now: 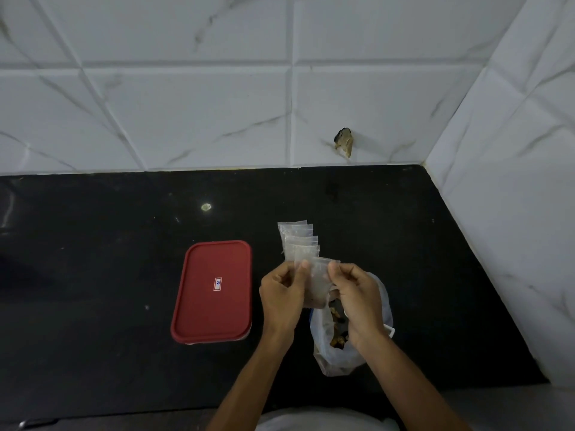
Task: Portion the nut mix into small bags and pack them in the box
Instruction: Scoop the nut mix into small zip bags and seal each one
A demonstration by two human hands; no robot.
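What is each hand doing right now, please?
Left hand: pinching one top corner of the small bag.
Right hand: pinching the bag's other top corner.

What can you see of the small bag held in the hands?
The small bag is clear thin plastic with a zip strip along its top. It looks empty and hangs upright above the counter, by the nut bag. The left hand pinches its top left corner, the right hand its top right corner.

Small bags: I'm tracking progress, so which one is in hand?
The small bag pinched between left hand and right hand; the other bags lie fanned on the counter.
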